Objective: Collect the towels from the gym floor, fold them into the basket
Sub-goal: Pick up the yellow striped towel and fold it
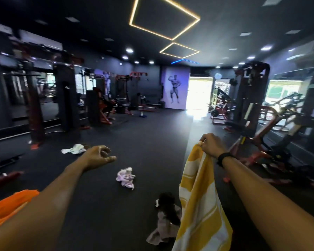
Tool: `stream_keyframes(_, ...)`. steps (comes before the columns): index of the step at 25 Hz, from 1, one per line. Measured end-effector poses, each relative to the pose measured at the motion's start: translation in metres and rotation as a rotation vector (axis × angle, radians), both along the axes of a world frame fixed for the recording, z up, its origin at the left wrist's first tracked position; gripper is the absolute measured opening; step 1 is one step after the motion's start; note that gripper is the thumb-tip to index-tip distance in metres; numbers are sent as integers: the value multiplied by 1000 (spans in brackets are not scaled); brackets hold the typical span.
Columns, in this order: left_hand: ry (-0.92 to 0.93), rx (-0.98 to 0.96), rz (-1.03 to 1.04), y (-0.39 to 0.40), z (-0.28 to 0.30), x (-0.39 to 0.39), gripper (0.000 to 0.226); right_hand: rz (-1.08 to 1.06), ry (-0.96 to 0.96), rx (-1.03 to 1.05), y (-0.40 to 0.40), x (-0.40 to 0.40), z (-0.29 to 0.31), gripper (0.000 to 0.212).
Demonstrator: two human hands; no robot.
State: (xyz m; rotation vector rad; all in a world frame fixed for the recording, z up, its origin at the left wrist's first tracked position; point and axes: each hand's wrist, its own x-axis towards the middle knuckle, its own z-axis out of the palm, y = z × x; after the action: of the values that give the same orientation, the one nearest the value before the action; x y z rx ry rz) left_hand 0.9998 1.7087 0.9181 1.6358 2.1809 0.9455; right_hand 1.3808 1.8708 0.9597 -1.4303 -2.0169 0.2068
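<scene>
Commercial gym, weight machines (250, 98) along walls, dark rubber floor (143, 138), bodybuilder mural (174, 88)

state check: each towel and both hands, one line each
yellow striped towel: hanging, pinched at its top by the right hand
pink towel: crumpled on the floor
white towel: crumpled on the floor, farther off
grey-brown towel: heaped on the floor
orange cloth: at the lower left edge, mostly cut off
left hand: empty, fingers loosely curled
right hand: gripping the yellow striped towel

dark gym floor (152, 134), blurred weight machines (105, 104), perhaps a bright doorway (199, 93).
</scene>
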Motion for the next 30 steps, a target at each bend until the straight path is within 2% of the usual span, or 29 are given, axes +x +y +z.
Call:
stream_keyframes(7, -24, -15, 222, -49, 3, -175, 49, 154, 55, -28, 35, -193, 11, 15)
stream_keyframes(11, -30, -40, 325, -75, -7, -248, 49, 291, 56, -47, 41, -306, 4, 16)
stream_keyframes(14, -33, -78, 406, -86, -21, -299, 44, 413, 45, -72, 53, -389, -9, 18)
stream_keyframes(19, -24, -66, 581, -87, -34, -401, 43, 675, 55, -167, 82, -551, -23, 33)
stream_keyframes(25, -39, -35, 761, -68, -22, -519, 48, 1005, -91, -434, 106, -744, -7, 22)
stream_keyframes(30, -50, -29, 830, -55, -16, -600, 48, 1186, -126, -423, 109, -873, 2, 17)
